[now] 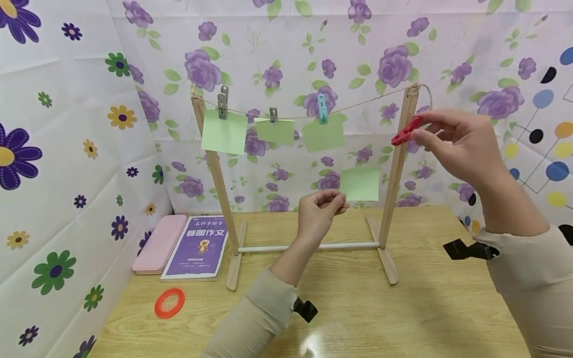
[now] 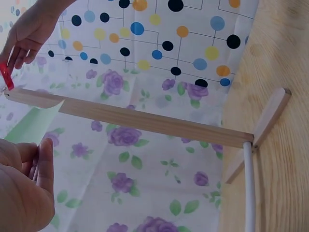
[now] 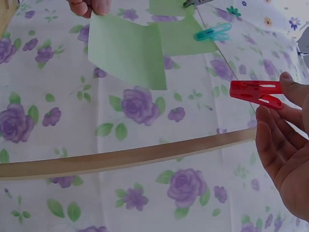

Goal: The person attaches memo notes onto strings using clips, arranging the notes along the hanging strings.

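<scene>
My left hand (image 1: 320, 211) pinches a pale green paper square (image 1: 360, 184) by its left edge, below the right part of the string (image 1: 371, 101). My right hand (image 1: 465, 141) holds a red clothespin (image 1: 406, 131) by its handle ends, in front of the right wooden post (image 1: 396, 184). In the right wrist view the clothespin's jaws point toward the string and grip nothing. Three green papers hang from the string: one under a grey clothespin (image 1: 222, 103) at left, one under a small grey clip (image 1: 273, 115), one under a blue clothespin (image 1: 322, 108).
The wooden frame stands on two feet joined by a white rod (image 1: 344, 245). On the table's left lie a pink case (image 1: 160, 243), a purple book (image 1: 197, 248) and an orange-red ring (image 1: 169, 314). Flowered cloth hangs behind and at left.
</scene>
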The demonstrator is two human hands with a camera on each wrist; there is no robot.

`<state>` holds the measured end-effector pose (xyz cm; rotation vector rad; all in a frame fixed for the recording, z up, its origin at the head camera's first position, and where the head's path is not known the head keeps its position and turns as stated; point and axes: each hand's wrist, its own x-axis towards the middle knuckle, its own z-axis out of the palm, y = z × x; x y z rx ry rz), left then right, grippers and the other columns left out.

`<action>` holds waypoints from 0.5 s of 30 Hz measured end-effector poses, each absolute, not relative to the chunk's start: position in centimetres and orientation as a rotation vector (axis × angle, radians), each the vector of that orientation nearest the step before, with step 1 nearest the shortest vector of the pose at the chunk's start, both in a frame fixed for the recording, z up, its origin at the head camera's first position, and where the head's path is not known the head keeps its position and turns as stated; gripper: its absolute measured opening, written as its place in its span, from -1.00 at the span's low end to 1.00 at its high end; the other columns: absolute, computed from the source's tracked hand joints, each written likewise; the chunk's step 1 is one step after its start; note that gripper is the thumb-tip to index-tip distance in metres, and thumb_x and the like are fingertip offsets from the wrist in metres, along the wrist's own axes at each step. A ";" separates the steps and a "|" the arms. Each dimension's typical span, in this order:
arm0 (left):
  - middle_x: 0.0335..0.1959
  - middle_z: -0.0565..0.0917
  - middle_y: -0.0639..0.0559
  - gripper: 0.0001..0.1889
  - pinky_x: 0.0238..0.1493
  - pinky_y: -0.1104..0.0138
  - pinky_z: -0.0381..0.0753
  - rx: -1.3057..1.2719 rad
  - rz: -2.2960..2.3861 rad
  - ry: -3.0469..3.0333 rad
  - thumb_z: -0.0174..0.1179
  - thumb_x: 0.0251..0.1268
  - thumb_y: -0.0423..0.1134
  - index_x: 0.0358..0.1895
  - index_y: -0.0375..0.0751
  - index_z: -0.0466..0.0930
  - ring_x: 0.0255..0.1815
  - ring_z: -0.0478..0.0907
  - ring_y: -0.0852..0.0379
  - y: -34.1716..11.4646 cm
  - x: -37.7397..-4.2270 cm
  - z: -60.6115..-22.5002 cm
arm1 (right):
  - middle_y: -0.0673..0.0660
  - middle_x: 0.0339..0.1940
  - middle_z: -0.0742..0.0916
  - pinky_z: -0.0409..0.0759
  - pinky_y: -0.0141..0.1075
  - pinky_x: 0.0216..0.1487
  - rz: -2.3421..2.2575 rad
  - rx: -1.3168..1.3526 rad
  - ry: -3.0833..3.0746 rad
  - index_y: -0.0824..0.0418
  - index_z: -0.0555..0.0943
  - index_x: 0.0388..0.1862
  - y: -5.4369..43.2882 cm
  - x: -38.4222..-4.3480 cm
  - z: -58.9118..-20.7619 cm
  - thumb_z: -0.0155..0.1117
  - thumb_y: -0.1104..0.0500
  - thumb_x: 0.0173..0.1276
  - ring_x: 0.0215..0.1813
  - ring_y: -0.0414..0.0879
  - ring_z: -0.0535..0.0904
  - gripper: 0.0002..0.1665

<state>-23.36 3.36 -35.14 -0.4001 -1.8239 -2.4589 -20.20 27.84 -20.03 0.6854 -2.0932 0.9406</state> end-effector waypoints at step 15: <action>-0.24 0.73 -0.39 -0.90 -0.19 0.30 0.81 -0.441 -2.454 -1.739 0.33 0.35 -0.41 -0.16 -0.38 0.73 -0.37 0.75 0.14 4.3 -22.7 -32.6 | -0.28 -0.29 0.72 0.55 -0.68 -0.38 0.913 0.644 -2.038 0.39 0.72 0.05 26.8 -21.0 -15.5 0.42 0.38 0.32 -0.45 -0.34 0.56 -0.68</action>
